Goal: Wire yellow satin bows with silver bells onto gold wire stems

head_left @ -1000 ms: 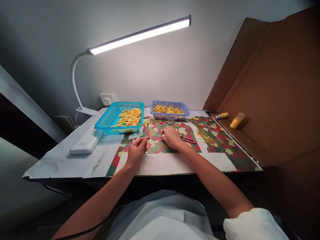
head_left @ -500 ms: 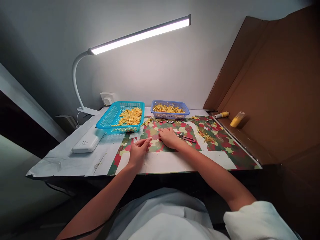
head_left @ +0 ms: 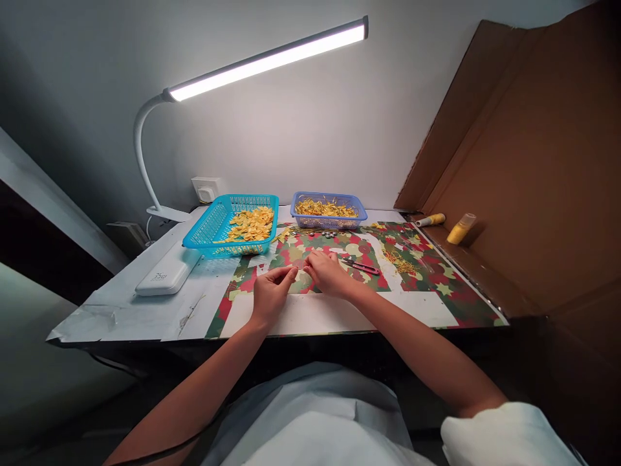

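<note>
My left hand [head_left: 270,291] rests on the camouflage-patterned sheet [head_left: 427,285], fingers pinched together and pointing right. My right hand [head_left: 328,272] lies just beside it, fingers curled in a pinch, the fingertips of both hands almost meeting. Whatever they pinch is too small to name. Small red-handled snips [head_left: 361,266] lie on the sheet just right of my right hand. A turquoise basket [head_left: 213,230] of yellow pieces stands at the back left, and a blue basket [head_left: 328,210] of yellow bits stands behind my hands.
A white bar lamp [head_left: 262,61] arches over the table. A white power bank [head_left: 162,277] lies at the left. Loose gold bits [head_left: 400,262] lie on the sheet at the right. Two yellow bottles [head_left: 460,228] rest beside the cardboard wall [head_left: 528,162].
My right hand has drawn back from the snips toward my left hand, and both hands now pinch close together. The view has tilted slightly.
</note>
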`<state>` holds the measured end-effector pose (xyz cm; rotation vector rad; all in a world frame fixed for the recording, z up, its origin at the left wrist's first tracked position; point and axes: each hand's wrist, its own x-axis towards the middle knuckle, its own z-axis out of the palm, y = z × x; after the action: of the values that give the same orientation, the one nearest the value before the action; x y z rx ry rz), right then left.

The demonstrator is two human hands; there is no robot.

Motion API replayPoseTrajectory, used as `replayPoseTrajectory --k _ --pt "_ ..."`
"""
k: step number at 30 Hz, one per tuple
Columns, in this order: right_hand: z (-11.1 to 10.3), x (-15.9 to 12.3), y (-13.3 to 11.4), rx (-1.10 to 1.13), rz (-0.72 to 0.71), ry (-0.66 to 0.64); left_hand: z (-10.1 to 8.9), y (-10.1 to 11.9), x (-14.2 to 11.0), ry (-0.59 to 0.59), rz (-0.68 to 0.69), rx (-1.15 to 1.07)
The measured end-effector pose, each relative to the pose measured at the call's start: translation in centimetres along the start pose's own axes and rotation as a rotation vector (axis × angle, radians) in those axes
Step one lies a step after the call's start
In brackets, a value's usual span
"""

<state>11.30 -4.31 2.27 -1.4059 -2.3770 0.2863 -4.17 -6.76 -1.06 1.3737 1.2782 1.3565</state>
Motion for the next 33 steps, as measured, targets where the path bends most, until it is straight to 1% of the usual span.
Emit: replayPoseTrajectory --k 3,6,11,13,16,19,22,25,29,33 --pt "0.2 -0.2 0.0 0.100 0.005 0.021 0.1 0.1 -0.1 0.008 0.048 0.017" --pt "0.4 -0.7 -0.2 0.230 0.018 0.069 0.1 0.2 -0.3 0.029 0.085 0.023" --pt "0.8 -2.1 -0.7 0.458 0.038 0.209 0.2 0.6 -0.9 0.062 0.109 -0.026" --pt "1.0 -2.7 -0.9 0.527 0.048 0.260 0.2 0.8 -1.1 0.057 0.104 -0.049" --pt "1.5 -3.7 -1.0 0.635 0.068 0.305 0.2 0.9 -1.4 0.027 0.086 -0.081" --pt "2.4 -4.7 -0.8 0.776 0.139 0.349 0.1 0.9 -1.6 -0.029 0.064 -0.107" --pt "3.5 -5.5 -0.5 0.934 0.199 0.362 0.3 0.7 -1.7 -0.091 0.055 -0.118" --pt "4.1 -5.9 -0.3 1.053 0.227 0.352 0.5 0.8 -1.9 -0.122 0.049 -0.114" --pt "4.0 -6.1 -0.4 1.148 0.248 0.346 0.7 1.0 -2.2 -0.114 0.053 -0.088" --pt "3.9 -6.0 -0.8 1.194 0.264 0.353 0.9 1.2 -2.5 -0.090 0.061 -0.064"
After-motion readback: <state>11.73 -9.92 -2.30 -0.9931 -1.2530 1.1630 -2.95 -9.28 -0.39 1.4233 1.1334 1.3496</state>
